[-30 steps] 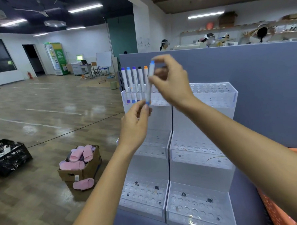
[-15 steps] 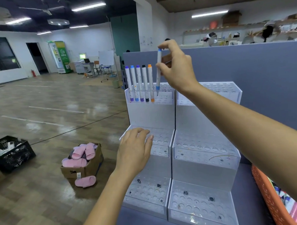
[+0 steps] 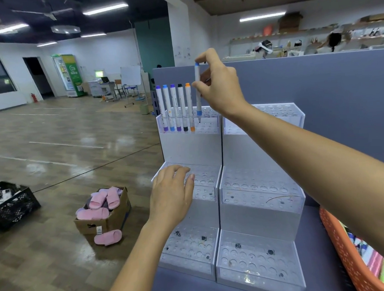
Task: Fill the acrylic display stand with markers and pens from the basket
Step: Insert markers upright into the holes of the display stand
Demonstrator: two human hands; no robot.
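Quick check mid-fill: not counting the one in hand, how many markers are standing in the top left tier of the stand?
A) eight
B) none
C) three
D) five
D: five markers stand in a row in the top left tier of the acrylic stand, while a sixth, the blue-capped marker, is pinched in the right hand beside them.

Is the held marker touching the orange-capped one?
Apart. The head view shows a strip of background between the held marker and the orange-capped marker.
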